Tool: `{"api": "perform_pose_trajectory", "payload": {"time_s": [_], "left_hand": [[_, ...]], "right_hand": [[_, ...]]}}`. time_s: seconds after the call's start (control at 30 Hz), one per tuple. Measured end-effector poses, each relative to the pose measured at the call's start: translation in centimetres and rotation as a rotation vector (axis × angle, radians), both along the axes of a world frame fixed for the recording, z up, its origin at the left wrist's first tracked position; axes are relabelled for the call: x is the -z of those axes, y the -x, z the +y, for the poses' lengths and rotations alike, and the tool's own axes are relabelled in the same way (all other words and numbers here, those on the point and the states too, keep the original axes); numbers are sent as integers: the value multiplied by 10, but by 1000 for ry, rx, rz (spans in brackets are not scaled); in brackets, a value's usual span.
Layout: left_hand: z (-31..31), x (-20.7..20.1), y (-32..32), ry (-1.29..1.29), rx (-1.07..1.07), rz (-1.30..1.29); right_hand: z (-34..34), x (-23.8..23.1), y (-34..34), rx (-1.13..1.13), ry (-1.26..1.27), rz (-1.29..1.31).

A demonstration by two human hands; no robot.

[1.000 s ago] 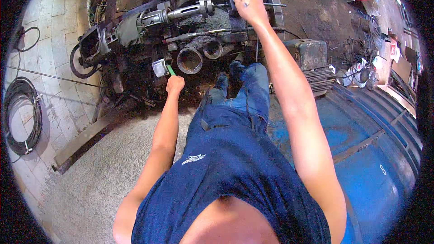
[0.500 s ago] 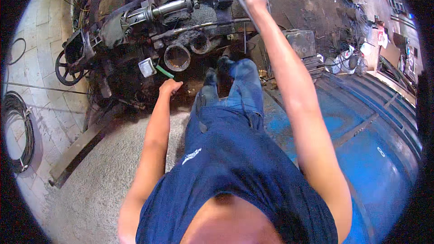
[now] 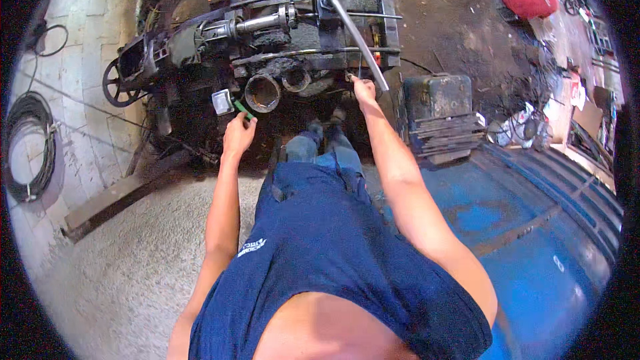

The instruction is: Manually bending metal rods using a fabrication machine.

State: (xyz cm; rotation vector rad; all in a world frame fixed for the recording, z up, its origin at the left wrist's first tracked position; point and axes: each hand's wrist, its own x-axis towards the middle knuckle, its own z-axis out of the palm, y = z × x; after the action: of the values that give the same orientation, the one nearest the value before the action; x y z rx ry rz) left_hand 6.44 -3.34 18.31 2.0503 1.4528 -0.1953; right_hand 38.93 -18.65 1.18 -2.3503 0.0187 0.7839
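A dark, oily lathe-like machine point(image 3: 313, 37) with a shiny cylindrical shaft point(image 3: 257, 25) stretches across in front of me. My left hand point(image 3: 239, 135) is closed round the lower end of a green handle point(image 3: 244, 111), beside a small white square lamp-like box point(image 3: 222, 101). At the machine's near right edge, my right hand point(image 3: 364, 91) has its fingers pinched at a small part; what they grip is too small to make out. A long grey metal bar point(image 3: 347, 23) slants over the machine's right end, its lower tip just right of my right hand.
Two round openings, the larger a metal ring point(image 3: 263, 93), face me below the machine bed. A handwheel point(image 3: 120, 83) sits at its left end. Right of my arm stand a dark metal box point(image 3: 438, 100) and stacked flat plates point(image 3: 445, 135). A coiled cable point(image 3: 30, 150) lies far left.
My right hand has come down from beside the upper part of the metal bar to the machine's near edge. My left hand stays at the green handle. The whole view has shifted.
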Motion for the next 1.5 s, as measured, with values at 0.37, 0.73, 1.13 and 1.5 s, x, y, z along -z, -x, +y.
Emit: {"api": "perform_pose_trajectory", "payload": {"time_s": [0.37, 0.73, 1.13, 1.5], "left_hand": [[-28, -19, -24, 50, 37, -51], [22, -33, -19, -79, -84, -206], [177, -41, 117, -287, -279, -435], [397, -40, 260, -615, -132, -524]], "right_hand": [[-78, -42, 4, -253, -103, -56], [-129, -117, 29, -869, -347, -310], [199, -240, 185, -1057, -368, 8], [402, -254, 371, -474, -332, 894]]}}
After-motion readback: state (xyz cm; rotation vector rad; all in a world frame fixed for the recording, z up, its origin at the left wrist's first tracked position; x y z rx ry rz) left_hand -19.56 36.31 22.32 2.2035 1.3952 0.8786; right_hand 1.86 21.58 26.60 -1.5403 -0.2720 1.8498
